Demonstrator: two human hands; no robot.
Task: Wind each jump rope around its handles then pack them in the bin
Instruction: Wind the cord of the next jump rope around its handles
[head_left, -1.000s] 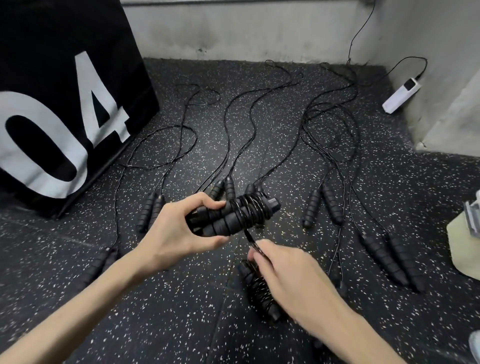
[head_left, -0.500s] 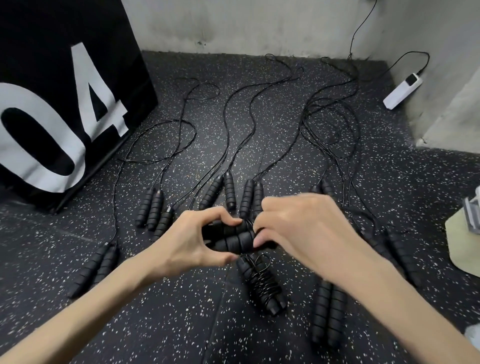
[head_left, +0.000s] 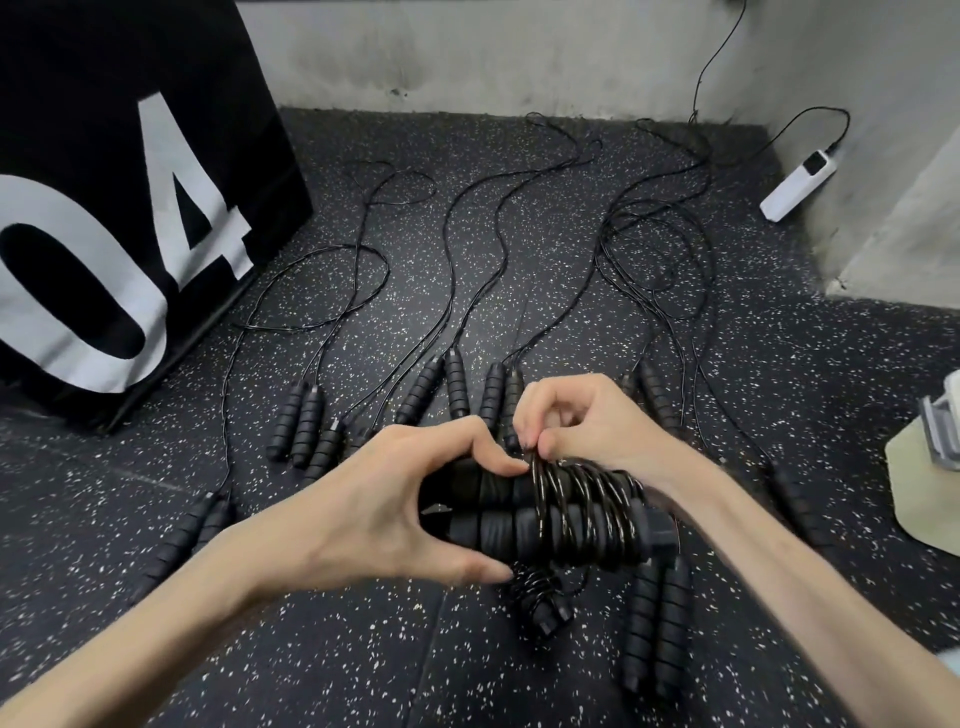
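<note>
Speckled black rubber floor (head_left: 571, 291) meets grey concrete walls (head_left: 519, 52). Black "04" box (head_left: 130, 182) stands left; unwound black ropes (head_left: 467, 291) sprawl mid-floor. Left hand (head_left: 395, 499) grips paired black foam handles (head_left: 519, 512); right hand (head_left: 587, 426) pinches their cord coils (head_left: 587, 499).

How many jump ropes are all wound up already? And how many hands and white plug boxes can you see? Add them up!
Wound jump ropes: 2, the held rope and the floor rope below it
Hands: 2, the left hand gripping the handles and the right hand pinching the cord
White power strip: 1
Total: 5
</note>
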